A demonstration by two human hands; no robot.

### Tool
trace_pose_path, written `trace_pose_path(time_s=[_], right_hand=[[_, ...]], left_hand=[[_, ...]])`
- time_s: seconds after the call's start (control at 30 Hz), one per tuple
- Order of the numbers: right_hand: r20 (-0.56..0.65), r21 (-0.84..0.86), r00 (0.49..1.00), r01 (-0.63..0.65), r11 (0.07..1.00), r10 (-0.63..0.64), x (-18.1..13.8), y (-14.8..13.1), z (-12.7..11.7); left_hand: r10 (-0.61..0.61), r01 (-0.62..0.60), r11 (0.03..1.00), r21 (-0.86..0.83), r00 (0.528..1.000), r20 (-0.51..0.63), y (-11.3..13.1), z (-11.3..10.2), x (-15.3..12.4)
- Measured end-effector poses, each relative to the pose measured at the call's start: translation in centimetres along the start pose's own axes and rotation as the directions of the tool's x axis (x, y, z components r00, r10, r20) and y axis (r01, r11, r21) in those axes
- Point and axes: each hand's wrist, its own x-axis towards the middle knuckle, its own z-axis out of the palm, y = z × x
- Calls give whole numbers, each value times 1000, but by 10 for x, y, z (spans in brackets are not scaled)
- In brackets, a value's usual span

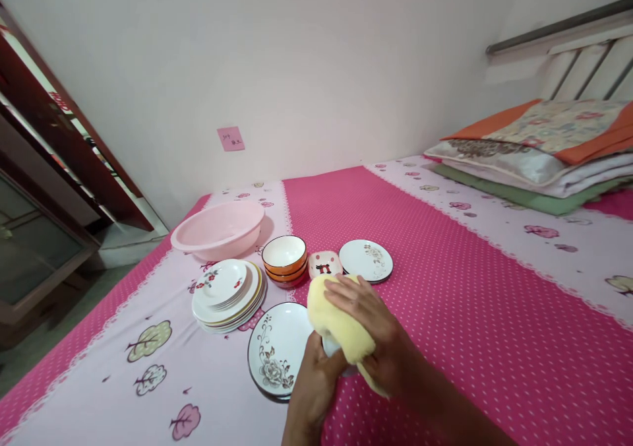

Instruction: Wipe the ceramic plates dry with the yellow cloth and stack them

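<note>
My right hand grips a soft yellow cloth, its fingers spread over the top and the thumb side tucked below. My left hand is closed on a whitish dish, mostly hidden under the cloth, so its exact kind does not show. Just left of the hands lies a stack of dark-rimmed floral plates. Beyond them sit a small pink patterned dish and another dark-rimmed floral plate with a second rim beneath it.
Stacked orange bowls with white insides stand next to a pile of white plates. A pink basin rests behind them near the wall. Folded bedding lies at the far right of the pink patterned bed sheet.
</note>
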Motion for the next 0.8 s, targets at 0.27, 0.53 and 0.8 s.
trace_pose_path(time_s=[0.27, 0.53, 0.8], right_hand=[[-150, 267, 886, -390, 881, 438, -5, 27, -13], [-127, 335, 897, -362, 870, 423, -13, 25, 8], [-73, 20, 990, -122, 992, 123, -23, -6, 29]], left_hand=[[-88, 84, 984, -157, 996, -18, -14, -8, -1], [-81, -41, 824, -565, 979, -189, -10, -19, 14], [-66, -132, 750, -648, 960, -272, -7, -27, 19]])
